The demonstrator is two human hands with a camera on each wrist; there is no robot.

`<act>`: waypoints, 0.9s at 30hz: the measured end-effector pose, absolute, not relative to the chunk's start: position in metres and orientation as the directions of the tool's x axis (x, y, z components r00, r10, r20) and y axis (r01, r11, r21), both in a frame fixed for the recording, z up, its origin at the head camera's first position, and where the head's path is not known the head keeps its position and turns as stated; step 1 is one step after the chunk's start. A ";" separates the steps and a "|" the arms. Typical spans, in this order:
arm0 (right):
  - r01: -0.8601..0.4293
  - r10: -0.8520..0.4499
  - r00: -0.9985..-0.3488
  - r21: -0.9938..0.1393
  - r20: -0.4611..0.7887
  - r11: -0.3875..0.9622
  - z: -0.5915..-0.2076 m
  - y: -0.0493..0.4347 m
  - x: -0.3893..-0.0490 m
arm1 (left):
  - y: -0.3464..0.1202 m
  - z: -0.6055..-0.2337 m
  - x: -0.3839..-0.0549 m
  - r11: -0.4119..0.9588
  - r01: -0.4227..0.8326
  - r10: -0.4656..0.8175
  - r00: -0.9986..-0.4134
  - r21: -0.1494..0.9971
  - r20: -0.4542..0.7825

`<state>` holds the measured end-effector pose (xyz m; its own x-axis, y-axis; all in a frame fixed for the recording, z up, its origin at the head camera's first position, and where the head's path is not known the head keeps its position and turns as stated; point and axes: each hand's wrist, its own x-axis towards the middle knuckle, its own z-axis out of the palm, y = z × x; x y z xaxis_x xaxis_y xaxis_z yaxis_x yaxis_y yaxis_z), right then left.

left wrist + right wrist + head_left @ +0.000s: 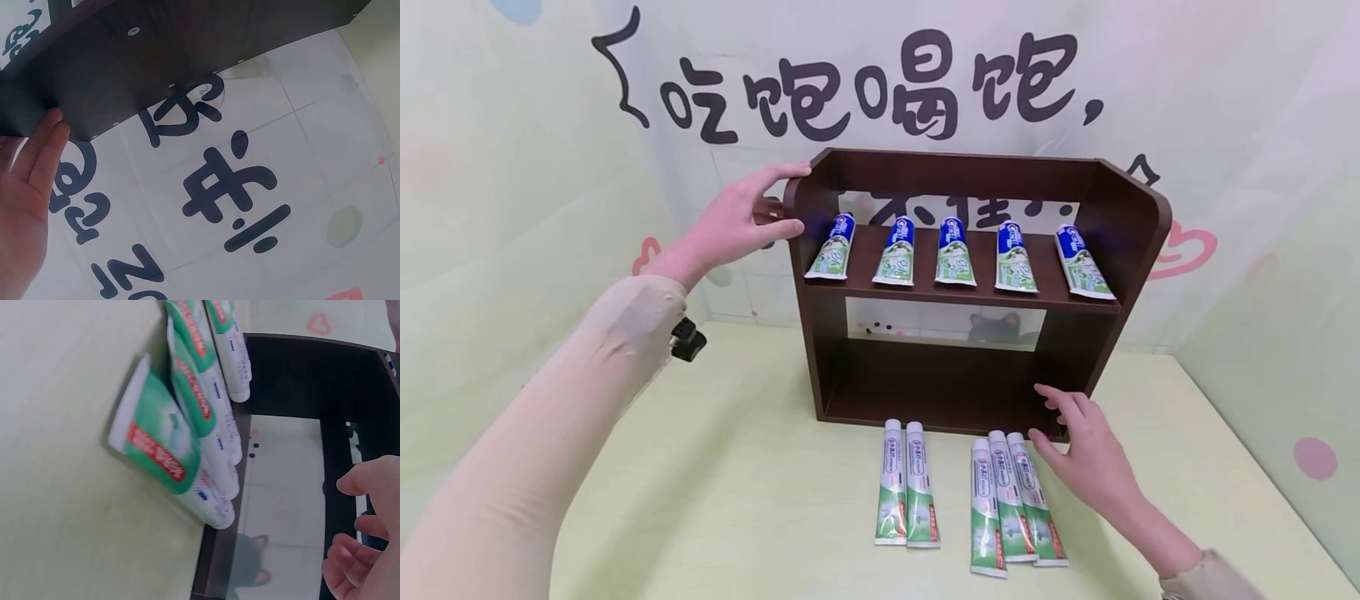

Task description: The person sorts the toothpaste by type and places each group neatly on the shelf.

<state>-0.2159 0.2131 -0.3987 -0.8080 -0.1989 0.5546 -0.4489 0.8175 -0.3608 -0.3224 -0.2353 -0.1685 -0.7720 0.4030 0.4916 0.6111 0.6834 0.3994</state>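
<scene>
Head view shows us our right grip (1084, 457) spread just right of three green-and-white toothpaste tubes (1011, 500) on the worktop (737, 483); our left grip (733, 218), fingers straight, touches the dark-brown shelf (925, 383).

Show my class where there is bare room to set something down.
Bare: lower shelf between side panels; table left of the paired tubes.

Crowded: upper shelf, five blue tubes in a row; and the bunched trio by the right hand.
</scene>
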 end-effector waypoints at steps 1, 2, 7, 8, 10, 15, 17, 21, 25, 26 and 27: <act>-0.446 -0.200 -0.815 -0.367 0.544 0.817 -0.400 0.214 -0.216 | -0.236 -0.168 -0.322 0.685 0.611 0.404 -0.772 0.398 0.491; -0.442 -0.201 -0.822 -0.375 0.532 0.815 -0.402 0.214 -0.215 | -0.236 -0.168 -0.322 0.686 0.611 0.404 -0.772 0.395 0.491; -0.407 -0.201 -0.871 -0.430 0.448 0.806 -0.411 0.217 -0.215 | -0.236 -0.167 -0.322 0.686 0.611 0.405 -0.772 0.395 0.491; -0.395 -0.201 -0.883 -0.439 0.425 0.807 -0.413 0.217 -0.215 | -0.236 -0.167 -0.322 0.685 0.611 0.404 -0.772 0.397 0.491; -0.374 -0.203 -0.902 -0.454 0.381 0.809 -0.417 0.219 -0.215 | -0.235 -0.167 -0.321 0.683 0.610 0.402 -0.773 0.402 0.491; -0.338 -0.217 -0.933 -0.489 0.289 0.804 -0.427 0.222 -0.215 | -0.235 -0.166 -0.321 0.684 0.607 0.400 -0.776 0.405 0.488; -0.328 -0.222 -0.940 -0.505 0.259 0.798 -0.430 0.223 -0.215 | -0.235 -0.166 -0.321 0.684 0.607 0.402 -0.776 0.404 0.485; -0.304 -0.226 -0.952 -0.534 0.209 0.789 -0.433 0.226 -0.214 | -0.235 -0.165 -0.320 0.682 0.607 0.405 -0.777 0.408 0.482; -0.280 -0.235 -0.960 -0.563 0.153 0.778 -0.436 0.226 -0.212 | -0.235 -0.165 -0.319 0.680 0.609 0.406 -0.776 0.408 0.482; -0.278 -0.243 -0.960 -0.571 0.139 0.772 -0.437 0.227 -0.212 | -0.235 -0.165 -0.319 0.680 0.609 0.406 -0.776 0.408 0.483; -0.272 -0.247 -0.961 -0.579 0.124 0.769 -0.438 0.227 -0.212 | -0.234 -0.165 -0.319 0.679 0.610 0.406 -0.776 0.408 0.483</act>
<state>-0.2118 0.2267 -0.4377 -0.9611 -0.2469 0.1239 -0.2721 0.7689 -0.5786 -0.3187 -0.2345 -0.1651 -0.7757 0.4059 0.4832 0.6097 0.6795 0.4081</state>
